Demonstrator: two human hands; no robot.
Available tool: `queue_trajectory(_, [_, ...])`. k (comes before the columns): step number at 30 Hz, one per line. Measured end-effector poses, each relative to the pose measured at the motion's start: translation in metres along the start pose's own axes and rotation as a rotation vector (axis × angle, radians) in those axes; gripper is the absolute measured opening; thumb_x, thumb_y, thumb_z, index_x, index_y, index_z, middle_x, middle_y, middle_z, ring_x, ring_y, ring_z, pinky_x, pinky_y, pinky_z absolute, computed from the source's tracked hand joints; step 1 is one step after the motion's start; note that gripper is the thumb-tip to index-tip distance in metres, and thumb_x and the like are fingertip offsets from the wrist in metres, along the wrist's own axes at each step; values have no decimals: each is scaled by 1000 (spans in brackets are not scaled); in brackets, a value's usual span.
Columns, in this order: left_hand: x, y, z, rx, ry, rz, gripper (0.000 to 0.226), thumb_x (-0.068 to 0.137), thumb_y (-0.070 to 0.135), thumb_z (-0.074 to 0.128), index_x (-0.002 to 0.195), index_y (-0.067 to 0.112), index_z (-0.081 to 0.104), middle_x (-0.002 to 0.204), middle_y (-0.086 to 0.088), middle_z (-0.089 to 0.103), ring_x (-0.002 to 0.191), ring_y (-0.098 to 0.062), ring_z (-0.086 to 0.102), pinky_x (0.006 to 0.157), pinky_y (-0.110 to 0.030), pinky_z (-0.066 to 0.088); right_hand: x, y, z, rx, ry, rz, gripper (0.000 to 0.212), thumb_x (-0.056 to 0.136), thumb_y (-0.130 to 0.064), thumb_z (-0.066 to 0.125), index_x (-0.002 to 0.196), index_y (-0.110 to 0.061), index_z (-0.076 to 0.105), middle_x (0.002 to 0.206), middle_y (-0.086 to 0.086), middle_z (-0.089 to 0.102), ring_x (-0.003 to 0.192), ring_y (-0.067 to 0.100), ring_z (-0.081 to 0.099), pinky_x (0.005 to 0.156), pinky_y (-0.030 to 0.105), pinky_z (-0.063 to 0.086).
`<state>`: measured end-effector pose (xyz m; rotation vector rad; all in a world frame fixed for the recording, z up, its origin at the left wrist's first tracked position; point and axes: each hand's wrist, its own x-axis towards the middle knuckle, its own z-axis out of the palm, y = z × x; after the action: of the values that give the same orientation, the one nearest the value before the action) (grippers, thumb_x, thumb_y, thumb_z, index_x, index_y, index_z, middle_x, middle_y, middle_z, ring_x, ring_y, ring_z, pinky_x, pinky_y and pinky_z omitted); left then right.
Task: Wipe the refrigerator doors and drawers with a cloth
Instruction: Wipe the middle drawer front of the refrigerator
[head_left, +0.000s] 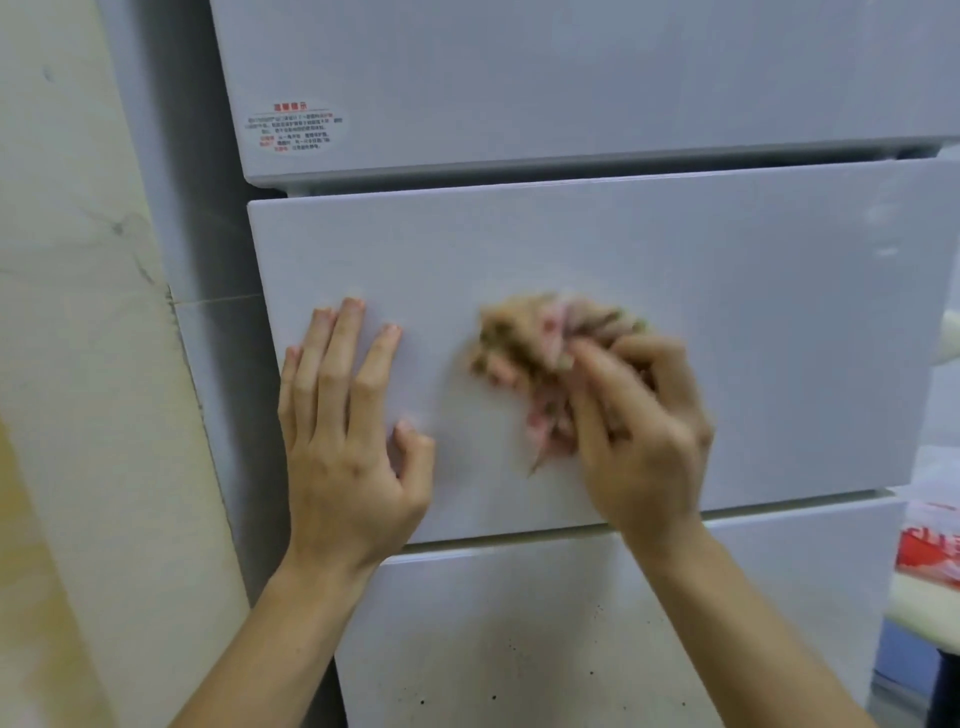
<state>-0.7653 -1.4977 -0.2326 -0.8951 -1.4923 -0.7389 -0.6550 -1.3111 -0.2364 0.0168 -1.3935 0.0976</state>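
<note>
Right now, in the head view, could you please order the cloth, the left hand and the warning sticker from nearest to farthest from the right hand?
1. cloth, gripped in the right hand.
2. left hand, flat on the middle drawer, left side.
3. warning sticker, on the upper door, far left.

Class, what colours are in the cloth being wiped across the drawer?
Pink and tan, blurred, seen in the head view: cloth.
</note>
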Motion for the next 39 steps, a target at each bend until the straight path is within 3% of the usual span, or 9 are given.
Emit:
queue_trajectory(7, [-1, 12, 7, 20, 29, -9, 70, 83, 3, 57, 153, 3, 48, 166, -19, 36, 159, -36, 25, 131, -54, 15, -79, 33, -44, -23, -324, -321, 28, 87, 5, 76, 110, -11, 81, 107, 5, 59, 80, 26, 58, 72, 35, 52])
queue_trajectory(12, [2, 24, 12, 34, 21, 9, 71, 81, 2, 56, 152, 7, 52, 167, -18, 36, 160, -36, 24, 131, -53, 15, -12, 67, -52, -126, -34, -18, 18, 103, -13, 68, 117, -14, 79, 108, 6, 58, 87, 31, 64, 84, 28, 50])
queue_trajectory(17, [-1, 33, 17, 32, 0, 28, 69, 83, 4, 58, 151, 8, 52, 166, -17, 36, 159, -36, 25, 131, -53, 15, 35, 59, -34, -24, 211, 291, 20, 103, -15, 70, 121, -10, 77, 105, 13, 60, 101, 7, 57, 93, 15, 45])
queue_trajectory(26, [0, 49, 29, 18, -21, 127, 73, 80, 5, 50, 153, 11, 48, 166, -18, 38, 159, -35, 26, 131, -54, 16, -69, 76, -83, -27, -276, -144, 19, 104, -17, 66, 102, -9, 84, 104, 3, 59, 85, 19, 59, 82, 19, 47])
queue_trajectory(29, [2, 55, 33, 14, -26, 122, 73, 79, 8, 55, 152, 11, 51, 166, -17, 38, 159, -35, 27, 131, -54, 16, -38, 104, -93, 111, -165, 75, 15, 103, -15, 65, 101, -10, 79, 102, 16, 64, 95, 11, 66, 85, 15, 51])
queue_trajectory(31, [4, 59, 35, 19, -18, 108, 72, 79, 9, 57, 151, 10, 53, 166, -18, 39, 159, -36, 28, 131, -54, 15, 4, 119, -93, -41, -8, 198, 15, 102, -16, 68, 112, -9, 77, 105, 19, 61, 100, 3, 60, 91, 12, 46])
queue_trajectory(34, [3, 63, 37, 16, -5, 94, 69, 81, 11, 56, 150, 9, 53, 166, -18, 38, 159, -36, 27, 131, -54, 13, 37, 127, -84, -66, 172, 305, 22, 103, -20, 70, 120, -7, 76, 106, 19, 59, 104, 12, 59, 98, 21, 47])
queue_trajectory(36, [2, 65, 38, 13, -1, 85, 68, 82, 12, 55, 151, 8, 52, 166, -18, 38, 159, -35, 26, 131, -54, 13, 31, 118, -78, -88, 199, 266, 22, 103, -16, 69, 120, -3, 76, 106, 20, 58, 105, 14, 58, 100, 20, 46])
queue_trajectory(39, [1, 70, 42, 17, 5, 81, 69, 82, 12, 55, 151, 8, 52, 166, -17, 38, 159, -35, 27, 131, -56, 14, -18, 109, -84, -95, 62, 136, 19, 103, -10, 67, 118, -1, 75, 108, 16, 58, 102, 19, 59, 99, 17, 45])
